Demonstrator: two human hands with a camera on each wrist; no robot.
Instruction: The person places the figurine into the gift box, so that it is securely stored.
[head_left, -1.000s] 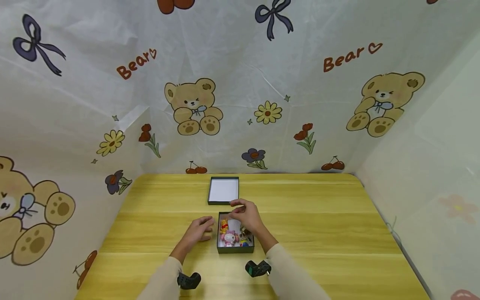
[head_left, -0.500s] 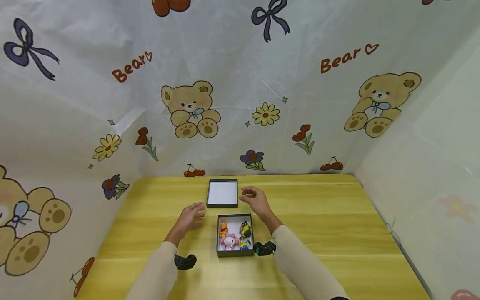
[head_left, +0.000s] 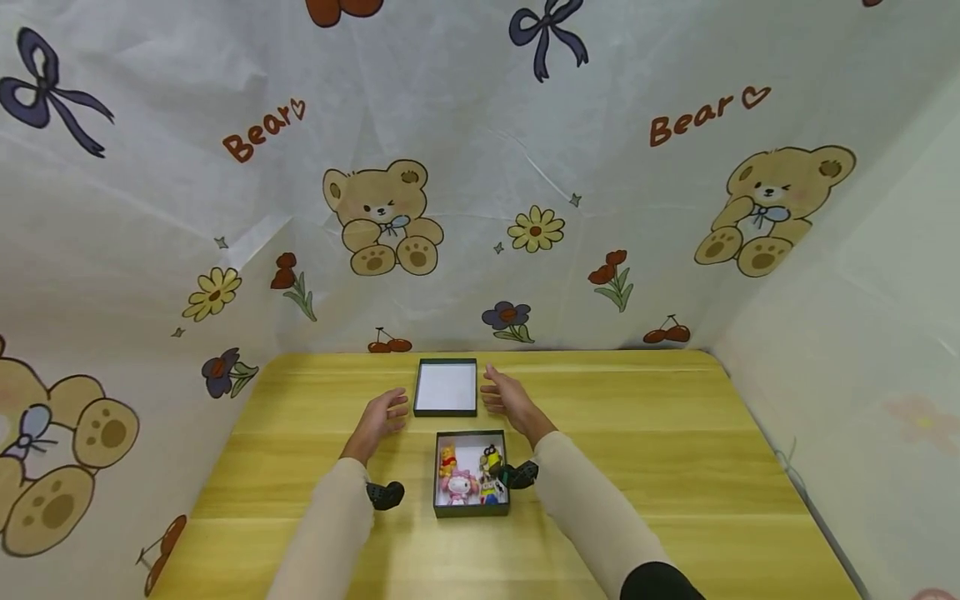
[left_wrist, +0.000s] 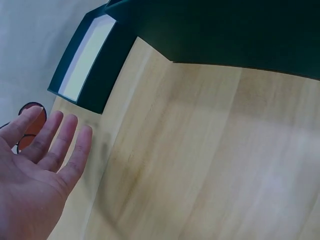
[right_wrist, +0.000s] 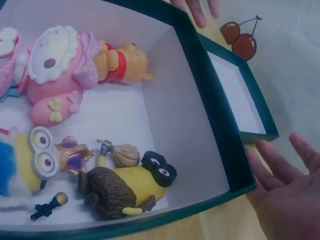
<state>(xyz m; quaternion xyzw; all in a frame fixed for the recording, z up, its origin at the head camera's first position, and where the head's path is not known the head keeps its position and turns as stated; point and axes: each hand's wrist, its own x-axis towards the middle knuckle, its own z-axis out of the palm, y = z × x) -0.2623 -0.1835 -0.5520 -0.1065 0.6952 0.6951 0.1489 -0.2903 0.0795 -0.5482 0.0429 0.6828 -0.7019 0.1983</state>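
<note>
In the head view an open dark green box (head_left: pixel 472 511) holds several toy figures. The right wrist view shows them lying on its white floor: a bear in a red shirt (right_wrist: pixel 116 65), a pink-hooded figure (right_wrist: pixel 56 72), a crowned minion (right_wrist: pixel 27 155) and a minion in brown fur (right_wrist: pixel 107 190). Behind the box lies its matching lid (head_left: pixel 447 387), white inside facing up. My left hand (head_left: pixel 378 425), fingers extended and holding nothing, is just left of the lid. Close to the lid's right side is my right hand (head_left: pixel 513 402), also without anything in it, fingers apart.
Box and lid stand on a yellow wooden table (head_left: pixel 637 467). A pale cloth (head_left: pixel 465 125) printed with bears and flowers hangs behind it. Each wrist carries a black camera mount (head_left: pixel 386 496). A cable (head_left: pixel 789 467) runs along the table's right edge.
My right hand has left the inside of the box and moved forward to the lid's right side. My left hand has gone from beside the box forward and left, near the lid.
</note>
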